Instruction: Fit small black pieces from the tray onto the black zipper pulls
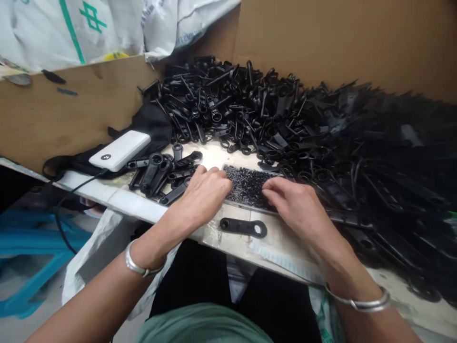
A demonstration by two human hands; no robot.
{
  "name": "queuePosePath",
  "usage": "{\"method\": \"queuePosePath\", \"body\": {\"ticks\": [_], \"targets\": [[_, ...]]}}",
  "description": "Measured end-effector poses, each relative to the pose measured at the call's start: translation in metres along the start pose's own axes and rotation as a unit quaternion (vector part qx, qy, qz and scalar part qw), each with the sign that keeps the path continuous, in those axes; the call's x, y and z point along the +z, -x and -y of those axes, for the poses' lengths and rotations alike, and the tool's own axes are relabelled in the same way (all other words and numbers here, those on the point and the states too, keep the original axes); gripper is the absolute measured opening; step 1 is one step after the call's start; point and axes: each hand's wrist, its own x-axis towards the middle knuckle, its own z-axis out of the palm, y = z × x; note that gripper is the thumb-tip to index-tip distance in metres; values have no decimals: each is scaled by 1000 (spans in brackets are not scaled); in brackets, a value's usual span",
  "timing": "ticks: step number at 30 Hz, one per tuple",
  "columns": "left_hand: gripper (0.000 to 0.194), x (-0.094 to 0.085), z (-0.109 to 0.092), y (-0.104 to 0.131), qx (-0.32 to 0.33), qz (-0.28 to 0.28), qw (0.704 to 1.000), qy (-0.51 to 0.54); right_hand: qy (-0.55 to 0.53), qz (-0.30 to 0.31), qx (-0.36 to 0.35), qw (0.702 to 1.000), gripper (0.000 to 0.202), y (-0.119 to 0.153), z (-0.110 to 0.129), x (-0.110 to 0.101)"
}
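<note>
A shallow clear tray full of tiny black pieces lies on the tabletop between my hands. My left hand is closed at the tray's left end, knuckles up, and its fingertips are hidden. At the right end, my right hand is closed in a pinch over the black pieces; whatever is between its fingers is too small to make out. In front of the tray lies one flat black plastic arm with a ring at each end. A small pile of similar black arms sits left of my left hand.
A large heap of black plastic parts covers the back and right of the table, against cardboard walls. A white power bank with a black cable lies at left. Below it stands a blue stool.
</note>
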Motion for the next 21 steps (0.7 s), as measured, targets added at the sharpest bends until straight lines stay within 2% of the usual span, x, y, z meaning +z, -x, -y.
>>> {"method": "queuePosePath", "body": {"ticks": [5, 12, 16, 21], "targets": [[26, -5, -5, -12, 5, 29, 999, -18, -75, -42, 11, 996, 10, 20, -2, -7], [26, -4, -6, -15, 11, 42, 999, -16, -119, -51, 5, 992, 11, 39, -5, -7], [23, -7, -5, -22, -6, 27, 999, -26, -130, -64, 4, 989, 12, 42, -4, -6], [20, -7, -2, -41, -5, 9, 999, -37, -131, -66, -3, 989, 14, 46, -4, -3]]}}
